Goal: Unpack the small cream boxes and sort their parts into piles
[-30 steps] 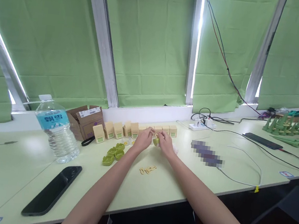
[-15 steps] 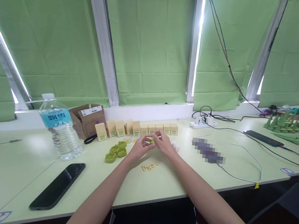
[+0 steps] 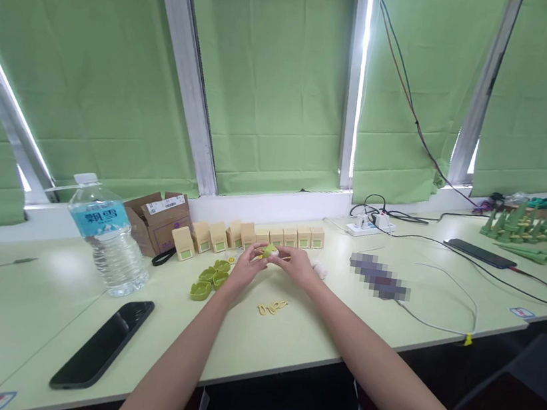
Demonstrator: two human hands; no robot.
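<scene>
A clear water bottle (image 3: 106, 237) with a blue label bearing white characters, too small to read, stands on the pale green table (image 3: 286, 341). A brown cardboard box (image 3: 158, 217) beside it carries a white barcode sticker. Both forearms stretch forward. The left hand (image 3: 246, 269) and right hand (image 3: 296, 265) meet above the table, fingertips pinched together on a small yellow-green plastic piece (image 3: 268, 252), rounded and glossy. It sits just in front of a row of cream blocks (image 3: 269, 237) with green squares. Green cups (image 3: 208, 280) lie near the left hand.
</scene>
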